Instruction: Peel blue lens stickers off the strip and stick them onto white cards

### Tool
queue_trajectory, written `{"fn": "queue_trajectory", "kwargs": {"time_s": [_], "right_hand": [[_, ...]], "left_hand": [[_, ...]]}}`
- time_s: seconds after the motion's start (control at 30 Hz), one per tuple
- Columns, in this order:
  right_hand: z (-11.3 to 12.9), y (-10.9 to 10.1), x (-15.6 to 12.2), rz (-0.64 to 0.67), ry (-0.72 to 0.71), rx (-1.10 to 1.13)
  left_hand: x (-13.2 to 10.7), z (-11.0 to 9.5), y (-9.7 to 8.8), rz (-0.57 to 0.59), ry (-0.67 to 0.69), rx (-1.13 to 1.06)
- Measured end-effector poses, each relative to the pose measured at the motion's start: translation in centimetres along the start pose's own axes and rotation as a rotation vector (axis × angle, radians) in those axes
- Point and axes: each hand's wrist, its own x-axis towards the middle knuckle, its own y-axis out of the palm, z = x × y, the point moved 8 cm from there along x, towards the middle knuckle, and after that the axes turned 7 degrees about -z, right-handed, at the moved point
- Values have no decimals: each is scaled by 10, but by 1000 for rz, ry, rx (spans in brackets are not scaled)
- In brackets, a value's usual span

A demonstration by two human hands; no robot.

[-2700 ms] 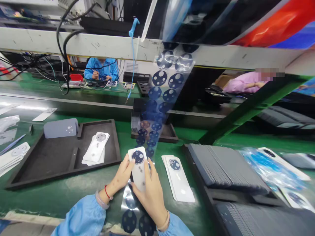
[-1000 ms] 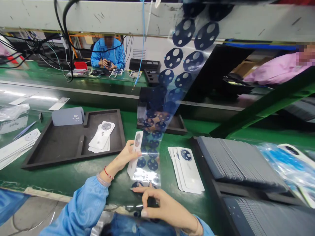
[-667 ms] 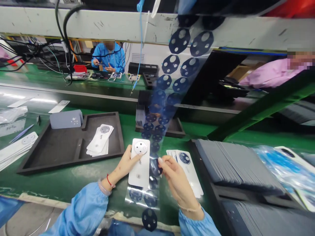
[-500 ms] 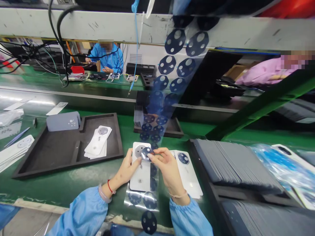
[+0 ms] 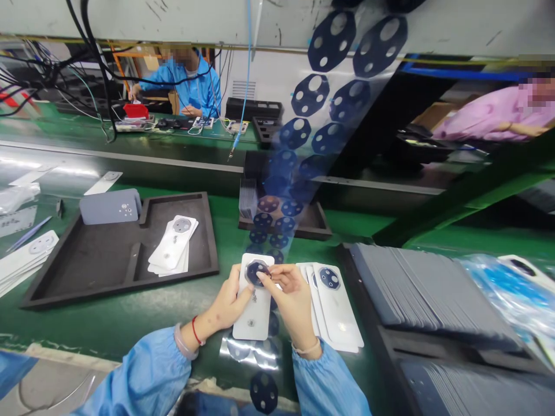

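Observation:
My left hand (image 5: 228, 300) is closed around the left edge of a white phone back cover (image 5: 252, 316), its thumb resting on the front. Over the cover's round camera area lies a dark blue octagonal film sticker (image 5: 255, 269) with round holes. The thumb of my right hand (image 5: 289, 294) presses on this sticker, while the fingers close behind its right edge. Beneath the cover runs a clear strip (image 5: 310, 95) of similar dark stickers, hanging down from above to the table edge. White covers (image 5: 336, 306) with dark camera stickers lie stacked right of my right hand.
A black tray (image 5: 95, 260) on the left holds white covers (image 5: 173, 245) and grey-blue panels (image 5: 108, 207). Tweezers (image 5: 29, 234) lie farther left. At right, black trays hold rows of grey panels (image 5: 420, 289). Two people sit across the bench, one in blue (image 5: 191, 86).
The sticker has moved from hovering tilted over the camera area to lying over it, with my right thumb pressing on it. The whole view has shifted slightly.

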Motion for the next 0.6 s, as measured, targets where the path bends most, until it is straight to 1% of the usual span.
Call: {"fn": "queue_trajectory", "kwargs": {"time_s": [0.23,0.4,0.6], "right_hand": [[-1,1,0,-4,-1,0],[-2,0,0,-4,-1,-13],[-3,0,0,3,-1,-2]], "left_hand": [[0,0,1,12,37,50],[1,-4,0,-3,49,43],[1,-6,0,5,46,32]]}}
